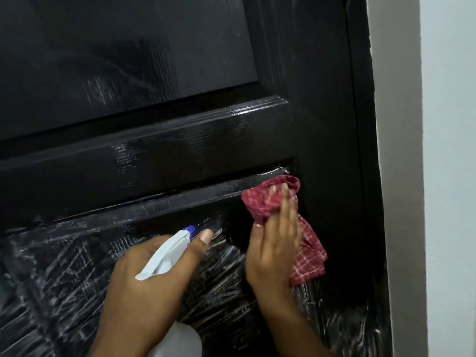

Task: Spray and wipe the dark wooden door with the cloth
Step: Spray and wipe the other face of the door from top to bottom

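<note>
**Desk:** What is the setting?

**Photographer:** A pale painted wall is edging the frame at right. A glossy dark wooden panelled door is filling the rest, seen close up.

**Desk:** Where is the cloth?

**Photographer:** The crumpled red checked cloth is sitting in the upper right corner of the lower recessed panel, touching the moulding just beneath the horizontal rail. The person's right hand is lying over it. Its fingers are stretched out straight, pressing the cloth onto the wood rather than clenching it. A tail of the cloth is hanging out beside the palm.

**Desk:** And the other hand?

**Photographer:** The left hand is grasping a white plastic spray bottle by its neck, fingers curled round it. The blue nozzle tip is pointing up and to the right, near the cloth but apart from it.

**Desk:** Which way is the work lying?

**Photographer:** Whitish streaks are spreading across the lower panel, below and to the left of the cloth. The rail's long axis is running left to right, climbing slightly toward the right in the frame. I am judging that the next sweep is going leftward along the moulding or down into the streaks. The right hand is the nearer one.

**Desk:** Any lettering?

**Photographer:** None readable; the spray bottle is showing no label.
</note>
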